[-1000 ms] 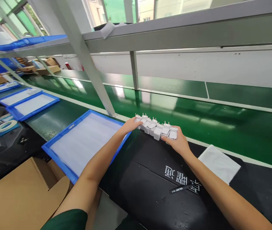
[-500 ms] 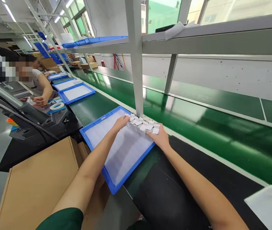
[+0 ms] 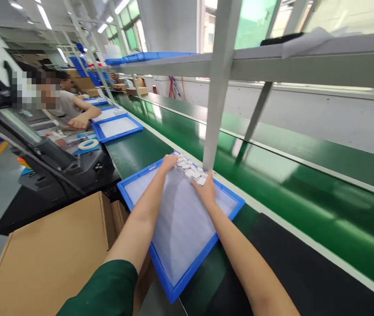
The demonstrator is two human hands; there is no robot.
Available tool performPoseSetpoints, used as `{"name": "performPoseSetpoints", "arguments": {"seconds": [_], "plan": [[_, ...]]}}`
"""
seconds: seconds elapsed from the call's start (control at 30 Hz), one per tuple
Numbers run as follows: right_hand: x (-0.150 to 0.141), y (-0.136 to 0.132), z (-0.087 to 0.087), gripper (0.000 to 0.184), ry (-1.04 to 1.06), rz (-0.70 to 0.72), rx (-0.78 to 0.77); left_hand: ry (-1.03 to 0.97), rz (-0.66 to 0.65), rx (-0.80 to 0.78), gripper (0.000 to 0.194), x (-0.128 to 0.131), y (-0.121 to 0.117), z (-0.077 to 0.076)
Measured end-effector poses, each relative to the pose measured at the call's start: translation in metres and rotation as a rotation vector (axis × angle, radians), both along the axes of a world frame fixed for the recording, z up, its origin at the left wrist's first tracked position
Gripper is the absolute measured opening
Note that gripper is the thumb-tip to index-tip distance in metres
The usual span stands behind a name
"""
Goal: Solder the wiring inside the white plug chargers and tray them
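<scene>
A row of several small white plug adapters (image 3: 189, 168) is squeezed between my two hands over the far edge of a blue-rimmed tray (image 3: 173, 293) lined with white foam. My left hand (image 3: 169, 162) presses the row's left end. My right hand (image 3: 205, 191) presses its right end. Both hands have their fingers closed against the row. The adapters sit at the tray's back rim, just in front of a grey upright post (image 3: 215, 94).
A green conveyor belt (image 3: 288, 175) runs along the far side. An open cardboard box (image 3: 51, 254) stands at lower left. Two more blue trays (image 3: 117, 127) lie further up the line, where another person (image 3: 71, 109) works beside a black machine (image 3: 55, 162). A black mat (image 3: 305, 272) lies to the right.
Both hands carried the row of adapters leftward off the black mat, over the blue tray, and now to its far back edge. My view turned left along the line.
</scene>
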State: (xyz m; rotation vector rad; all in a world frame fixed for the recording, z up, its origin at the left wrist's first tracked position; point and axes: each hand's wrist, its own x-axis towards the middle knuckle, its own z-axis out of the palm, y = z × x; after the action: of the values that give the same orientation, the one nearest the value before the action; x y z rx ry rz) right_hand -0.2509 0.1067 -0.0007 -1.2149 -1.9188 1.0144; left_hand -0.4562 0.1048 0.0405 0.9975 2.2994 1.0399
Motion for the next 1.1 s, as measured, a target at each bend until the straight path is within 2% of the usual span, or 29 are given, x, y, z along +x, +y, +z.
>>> {"name": "performPoseSetpoints", "arguments": {"seconds": [0.1, 0.2, 0.37, 0.47, 0.53, 0.67, 0.77, 0.83, 0.9, 0.97, 1.03, 1.1], "plan": [[0.001, -0.001, -0.008, 0.065, 0.025, 0.03, 0.037, -0.025, 0.054, 0.044, 0.033, 0.0, 0.005, -0.01], [0.002, 0.003, -0.015, 0.072, 0.05, 0.057, 0.068, -0.069, 0.096, 0.063, 0.04, -0.007, 0.0, -0.016], [0.001, 0.007, -0.021, 0.084, 0.055, 0.121, 0.088, -0.074, 0.108, -0.004, 0.053, -0.032, -0.032, -0.007], [0.003, 0.008, -0.019, 0.087, 0.036, 0.173, 0.038, 0.028, 0.128, -0.075, 0.059, -0.044, -0.061, 0.001], [0.004, 0.008, -0.016, 0.089, 0.024, 0.199, 0.011, 0.103, 0.132, -0.131, 0.061, -0.045, -0.081, -0.001], [0.003, 0.007, -0.01, 0.094, 0.01, 0.197, -0.015, 0.208, 0.063, -0.238, 0.058, -0.031, -0.111, -0.018], [0.003, 0.0, -0.009, 0.096, -0.003, 0.2, -0.049, 0.382, 0.013, -0.387, 0.061, -0.021, -0.12, -0.031], [0.009, -0.008, -0.006, 0.097, -0.008, 0.206, -0.077, 0.483, -0.013, -0.477, 0.064, -0.018, -0.121, -0.034], [0.024, -0.019, 0.001, 0.099, -0.011, 0.216, -0.101, 0.529, -0.036, -0.515, 0.066, -0.016, -0.121, -0.031], [0.052, -0.03, 0.013, 0.099, -0.014, 0.233, -0.124, 0.546, -0.038, -0.543, 0.065, -0.014, -0.12, -0.023], [0.095, -0.041, 0.031, 0.091, -0.014, 0.262, -0.142, 0.542, -0.028, -0.569, 0.064, -0.007, -0.119, -0.011], [0.152, -0.052, 0.051, 0.074, 0.002, 0.301, -0.132, 0.541, -0.026, -0.572, 0.067, 0.007, -0.117, -0.001]]}}
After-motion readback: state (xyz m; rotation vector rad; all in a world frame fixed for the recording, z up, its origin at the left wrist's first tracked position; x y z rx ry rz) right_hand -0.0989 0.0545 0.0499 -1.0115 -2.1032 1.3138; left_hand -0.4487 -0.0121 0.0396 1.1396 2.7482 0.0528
